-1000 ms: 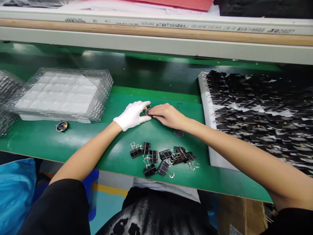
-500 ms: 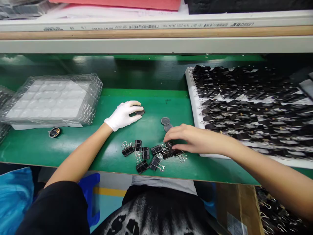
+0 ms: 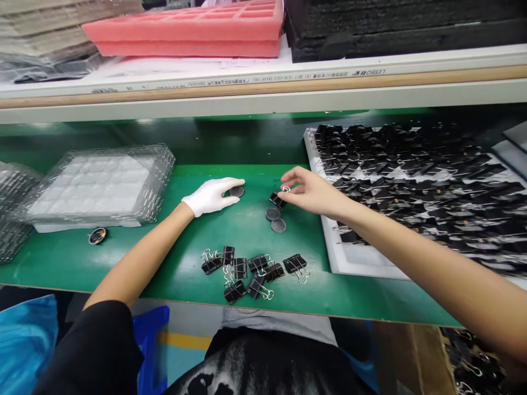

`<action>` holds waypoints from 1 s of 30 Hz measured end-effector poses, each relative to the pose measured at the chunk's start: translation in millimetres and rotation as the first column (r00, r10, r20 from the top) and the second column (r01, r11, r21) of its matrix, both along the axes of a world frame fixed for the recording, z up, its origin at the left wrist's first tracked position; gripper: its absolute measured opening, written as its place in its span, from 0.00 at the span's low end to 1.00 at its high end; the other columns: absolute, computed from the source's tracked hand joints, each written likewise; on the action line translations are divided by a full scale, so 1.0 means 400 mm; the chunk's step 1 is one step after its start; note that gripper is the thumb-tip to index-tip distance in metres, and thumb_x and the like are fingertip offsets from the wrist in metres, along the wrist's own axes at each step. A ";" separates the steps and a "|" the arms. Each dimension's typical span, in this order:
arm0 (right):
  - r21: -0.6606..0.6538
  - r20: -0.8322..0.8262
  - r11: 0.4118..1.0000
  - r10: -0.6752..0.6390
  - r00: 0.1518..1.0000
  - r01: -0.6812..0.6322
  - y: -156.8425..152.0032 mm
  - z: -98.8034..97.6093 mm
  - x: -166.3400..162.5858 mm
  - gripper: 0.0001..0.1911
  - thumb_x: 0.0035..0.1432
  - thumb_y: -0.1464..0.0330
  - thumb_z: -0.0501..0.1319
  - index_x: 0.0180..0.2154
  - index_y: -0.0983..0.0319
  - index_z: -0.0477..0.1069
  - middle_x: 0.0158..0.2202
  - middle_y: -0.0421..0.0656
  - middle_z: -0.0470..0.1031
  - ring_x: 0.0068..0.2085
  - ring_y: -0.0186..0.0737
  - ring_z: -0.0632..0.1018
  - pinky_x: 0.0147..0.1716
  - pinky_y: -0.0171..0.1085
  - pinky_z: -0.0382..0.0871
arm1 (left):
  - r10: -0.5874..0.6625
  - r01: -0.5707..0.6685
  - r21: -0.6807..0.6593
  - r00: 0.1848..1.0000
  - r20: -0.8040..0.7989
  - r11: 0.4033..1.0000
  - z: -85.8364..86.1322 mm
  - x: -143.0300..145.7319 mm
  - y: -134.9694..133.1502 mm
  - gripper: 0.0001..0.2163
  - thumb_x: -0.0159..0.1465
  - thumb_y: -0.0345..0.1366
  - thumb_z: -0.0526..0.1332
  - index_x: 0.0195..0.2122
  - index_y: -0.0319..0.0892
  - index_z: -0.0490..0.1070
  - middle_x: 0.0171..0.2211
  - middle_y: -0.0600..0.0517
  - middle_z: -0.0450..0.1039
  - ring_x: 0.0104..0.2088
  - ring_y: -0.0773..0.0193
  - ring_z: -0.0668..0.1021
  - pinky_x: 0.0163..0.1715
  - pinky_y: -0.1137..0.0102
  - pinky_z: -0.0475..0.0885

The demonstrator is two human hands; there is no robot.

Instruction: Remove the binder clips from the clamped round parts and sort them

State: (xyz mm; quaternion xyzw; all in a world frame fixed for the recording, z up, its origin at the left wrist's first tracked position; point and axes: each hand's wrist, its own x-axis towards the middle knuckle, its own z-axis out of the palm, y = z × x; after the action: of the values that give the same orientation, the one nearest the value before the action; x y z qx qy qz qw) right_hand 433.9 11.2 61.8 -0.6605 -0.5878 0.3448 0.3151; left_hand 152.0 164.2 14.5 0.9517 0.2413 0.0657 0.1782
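Observation:
My left hand (image 3: pixel 214 196), in a white glove, has its thumb and fingers closed round a dark round disc (image 3: pixel 236 191) at the table's middle. To its right, my bare right hand (image 3: pixel 307 189) pinches a black binder clip (image 3: pixel 277 199) with silver wire handles. Just below that clip, two dark grey round discs (image 3: pixel 278 225) lie with their edges touching. Nearer the front edge lies a loose group of several black binder clips (image 3: pixel 258 263), and one more clip (image 3: pixel 295 264) rests a little apart on its right.
On the right, a white foam tray (image 3: pixel 335 258) carries many rows of clips. Stacked clear plastic trays (image 3: pixel 158 186) stand at left, with a small round dark piece (image 3: pixel 97 236) in front. A shelf (image 3: pixel 230 104) spans the back, bearing pink foam (image 3: pixel 185 46). A carton (image 3: pixel 424 356) of clips sits below right.
My right hand has lifted a binder clip from the front group and carried it away from me, past the loose discs. My left hand stays around its disc. The camera view has tilted up.

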 end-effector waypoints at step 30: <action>0.063 0.447 0.949 -0.303 0.842 0.308 0.289 -0.163 -0.113 0.39 0.73 0.45 0.28 0.62 0.53 0.66 0.67 0.57 0.63 0.73 0.64 0.57 0.66 0.74 0.51 | 0.178 -0.158 0.187 0.979 -0.098 0.970 -0.020 0.120 -0.029 0.23 0.70 0.53 0.61 0.54 0.40 0.76 0.49 0.41 0.77 0.48 0.45 0.80 0.45 0.59 0.68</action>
State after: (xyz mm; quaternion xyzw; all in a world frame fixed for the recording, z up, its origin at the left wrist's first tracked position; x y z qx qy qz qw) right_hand 388.8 126.7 -3.2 -0.8092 -0.5300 0.1309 0.2170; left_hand 199.8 152.4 6.5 0.9421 0.3241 0.0475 0.0722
